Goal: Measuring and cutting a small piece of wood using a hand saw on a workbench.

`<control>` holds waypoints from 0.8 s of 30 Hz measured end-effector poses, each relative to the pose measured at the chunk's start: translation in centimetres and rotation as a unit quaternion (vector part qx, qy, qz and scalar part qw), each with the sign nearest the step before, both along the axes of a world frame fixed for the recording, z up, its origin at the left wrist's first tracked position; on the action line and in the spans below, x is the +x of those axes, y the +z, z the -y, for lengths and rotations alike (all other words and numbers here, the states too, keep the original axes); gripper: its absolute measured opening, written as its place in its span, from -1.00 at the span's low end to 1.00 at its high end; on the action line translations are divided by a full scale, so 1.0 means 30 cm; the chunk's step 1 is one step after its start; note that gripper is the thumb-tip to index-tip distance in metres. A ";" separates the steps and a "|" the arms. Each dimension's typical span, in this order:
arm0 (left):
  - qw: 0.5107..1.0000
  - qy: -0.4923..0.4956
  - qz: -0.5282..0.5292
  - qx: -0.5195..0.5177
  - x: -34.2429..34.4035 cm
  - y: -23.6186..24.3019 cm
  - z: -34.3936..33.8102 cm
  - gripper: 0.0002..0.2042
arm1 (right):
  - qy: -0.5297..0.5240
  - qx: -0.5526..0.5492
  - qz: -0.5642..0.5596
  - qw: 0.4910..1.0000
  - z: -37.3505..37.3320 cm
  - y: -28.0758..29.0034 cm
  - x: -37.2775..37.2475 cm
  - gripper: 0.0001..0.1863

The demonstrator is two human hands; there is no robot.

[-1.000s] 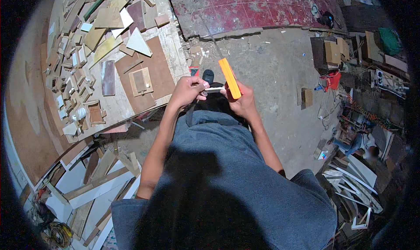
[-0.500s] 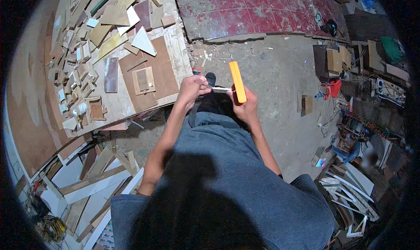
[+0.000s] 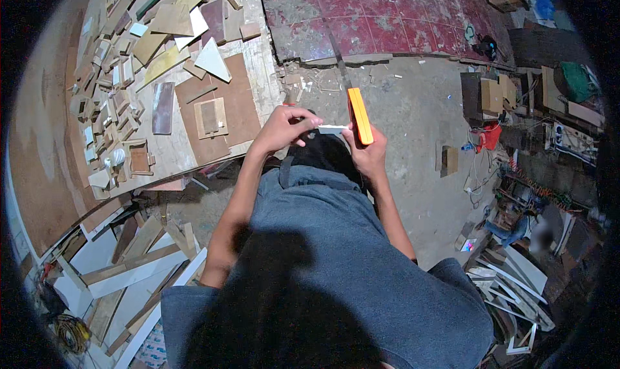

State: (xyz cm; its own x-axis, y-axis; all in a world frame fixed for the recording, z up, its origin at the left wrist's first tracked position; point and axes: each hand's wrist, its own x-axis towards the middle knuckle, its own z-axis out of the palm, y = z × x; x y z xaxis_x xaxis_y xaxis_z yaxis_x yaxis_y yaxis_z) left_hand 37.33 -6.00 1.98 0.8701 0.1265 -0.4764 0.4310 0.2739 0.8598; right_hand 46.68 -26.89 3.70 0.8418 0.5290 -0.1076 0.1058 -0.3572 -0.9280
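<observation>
My left hand [image 3: 282, 130] is closed at the near end of a thin white strip [image 3: 332, 127], its thumb and fingertips pinching it. The strip reaches across to my right hand [image 3: 367, 153], which grips the orange handle [image 3: 360, 116] of a hand saw. The saw's long blade [image 3: 339, 57] points up and slightly left, over the concrete floor. Both hands are held in front of my waist, beside the edge of the wooden worktable.
The worktable [image 3: 261, 91] on the left carries several wood offcuts [image 3: 171, 21]. Board scraps [image 3: 132, 266] lie lower left, more white pieces [image 3: 516, 285] lower right. A crouching person [image 3: 500, 224] is at the right, near cables and boxes [image 3: 492, 92]. A red tiled area [image 3: 413, 20] lies ahead.
My right hand and the saw have shifted a little to the right. My left hand has moved slightly right along with the strip. The blade, hard to see half a second ago, shows clearly now.
</observation>
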 end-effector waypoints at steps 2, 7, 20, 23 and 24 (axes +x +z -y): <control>0.999 -0.030 0.009 0.027 -0.007 0.009 -0.012 -0.84 | 0.005 0.003 0.002 1.000 -0.003 -0.002 -0.001 -0.82; 0.993 -0.078 -0.010 0.087 -0.010 0.028 -0.029 -0.87 | 0.081 0.003 0.032 0.996 -0.015 0.016 0.002 -0.82; 0.986 -0.161 -0.047 0.011 -0.059 -0.045 -0.036 -0.81 | 0.177 -0.007 0.106 0.978 -0.028 0.006 0.008 -0.83; 0.989 -0.128 -0.038 -0.066 -0.083 -0.095 -0.055 -0.77 | 0.180 -0.010 0.112 0.977 -0.035 0.009 0.004 -0.82; 0.989 -0.113 -0.045 -0.087 -0.090 -0.106 -0.061 -0.74 | 0.177 -0.003 0.113 0.978 -0.037 0.011 0.002 -0.82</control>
State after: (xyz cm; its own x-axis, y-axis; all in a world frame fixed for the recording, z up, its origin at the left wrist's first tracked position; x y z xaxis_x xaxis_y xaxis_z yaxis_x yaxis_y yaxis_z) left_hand 34.63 -4.18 -1.20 0.8198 -0.1574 -0.5506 0.5708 0.3025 0.7633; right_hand 46.73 -25.79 4.03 0.6095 0.7909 0.0549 0.4251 -0.2676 -0.8647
